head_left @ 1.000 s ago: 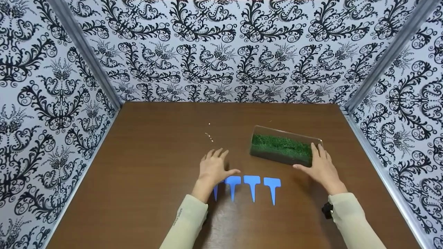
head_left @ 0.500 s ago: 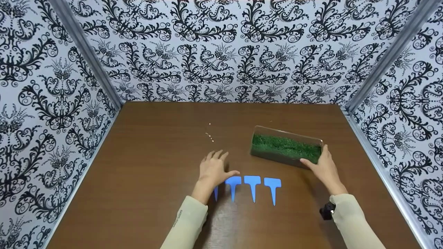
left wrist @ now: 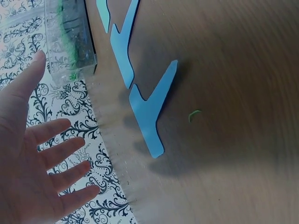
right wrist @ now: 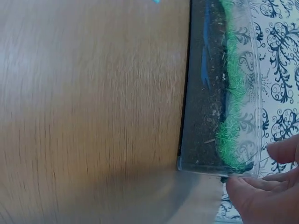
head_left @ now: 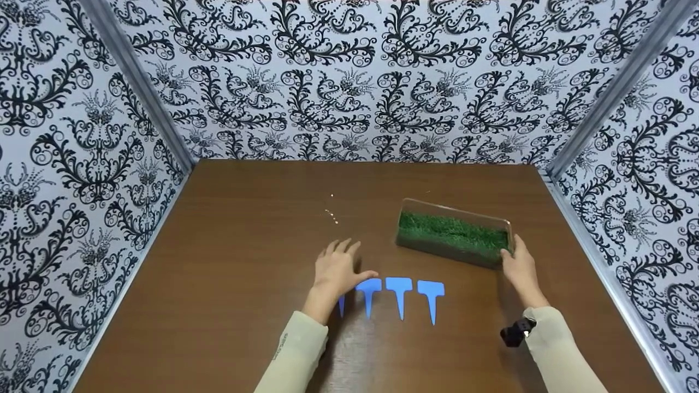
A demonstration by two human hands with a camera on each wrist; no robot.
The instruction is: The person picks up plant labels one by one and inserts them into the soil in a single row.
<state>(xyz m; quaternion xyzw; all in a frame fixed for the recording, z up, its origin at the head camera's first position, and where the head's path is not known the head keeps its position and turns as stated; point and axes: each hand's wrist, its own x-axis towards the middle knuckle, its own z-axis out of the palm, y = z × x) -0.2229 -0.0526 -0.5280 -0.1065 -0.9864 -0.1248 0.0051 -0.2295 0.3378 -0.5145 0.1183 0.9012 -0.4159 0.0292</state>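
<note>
A clear plastic box (head_left: 453, 234) with green artificial grass and a dark lower layer stands at the right of the table, set at a slant. My right hand (head_left: 521, 271) is at the box's right end, thumb by the near corner and fingers along the end wall. In the right wrist view, the fingers (right wrist: 252, 196) touch or nearly touch that end. My left hand (head_left: 336, 271), fingers spread and holding nothing, is above the leftmost of several blue T-shaped plant labels (head_left: 399, 295), partly hiding it. The left wrist view shows its open palm beside a label (left wrist: 148, 116).
The brown wooden table (head_left: 246, 218) is bounded by patterned walls (head_left: 349, 82) with metal edging. Small pale specks (head_left: 332, 216) are on the tabletop behind the left hand. In the left wrist view, a green strand (left wrist: 194, 114) lies near a label.
My right hand has slid from over the box's front right part to its right end, uncovering the grass there. The left hand and labels stay in place.
</note>
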